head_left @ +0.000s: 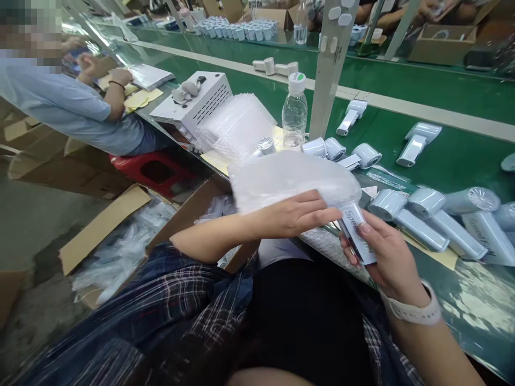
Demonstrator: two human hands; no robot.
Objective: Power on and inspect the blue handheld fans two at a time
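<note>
A long green conveyor belt runs across the upper right of the frame, smooth and slightly glossy, with a pale stripe along it. Along its near edge at right lie many pale blue handheld fans, hard matte plastic, each a round barrel head on a flat handle. Left of centre sits a white perforated metal box, and beside it a stack of bubble bags, cloudy and dimpled. A clear water bottle with a white cap stands upright behind them. At upper left a co-worker's arm rests on the bench.

The step in hand looks like bagging: one fan, at centre right, sits head-first inside a soft bubble bag, only its printed handle sticking out. The left hand lies flat with fingers extended, pressing on the bag's mouth. The right hand, a white watch band at the wrist, has its fingers curled around the handle, thumb on top. Next, I judge, the handle needs pushing fully in while the bag is held steady.
</note>
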